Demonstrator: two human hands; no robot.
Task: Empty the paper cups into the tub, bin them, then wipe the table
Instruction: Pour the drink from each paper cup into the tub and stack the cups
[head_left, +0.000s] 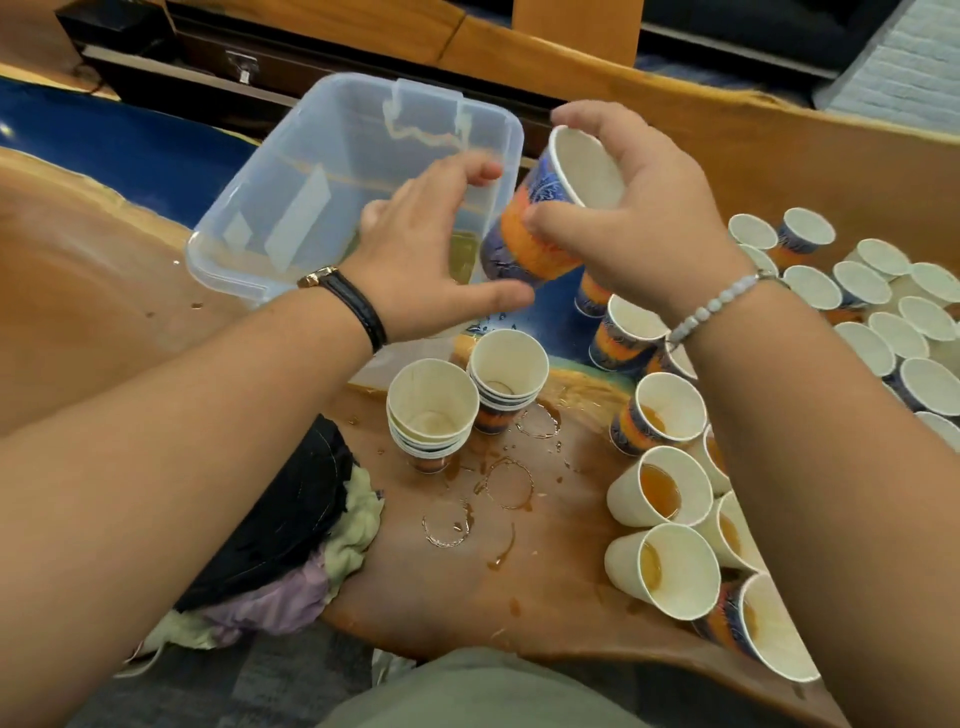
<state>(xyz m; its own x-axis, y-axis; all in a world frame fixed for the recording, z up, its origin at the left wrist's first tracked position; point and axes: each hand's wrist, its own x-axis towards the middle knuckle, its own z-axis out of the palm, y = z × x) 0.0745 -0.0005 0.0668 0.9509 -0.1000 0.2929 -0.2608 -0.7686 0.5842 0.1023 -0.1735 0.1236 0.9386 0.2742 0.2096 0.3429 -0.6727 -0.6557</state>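
Observation:
My right hand (644, 218) grips a blue and orange paper cup (540, 228), tilted with its mouth toward me, beside the clear plastic tub (291, 187). The cup looks empty inside. My left hand (431, 249) hovers over the tub's near right corner with fingers loosely spread, holding nothing. A little yellowish liquid lies in the tub's bottom. Two stacks of empty cups (431, 410) (506, 379) stand in front of me. To the right, several cups with brown liquid (660, 488) sit on the wooden table (467, 571).
Many more paper cups (883, 312) crowd the table's far right. Wet rings and brown drips (498, 483) mark the wood in the middle. A heap of cloths (311, 561) in black, pale green and lilac lies at the table's left edge.

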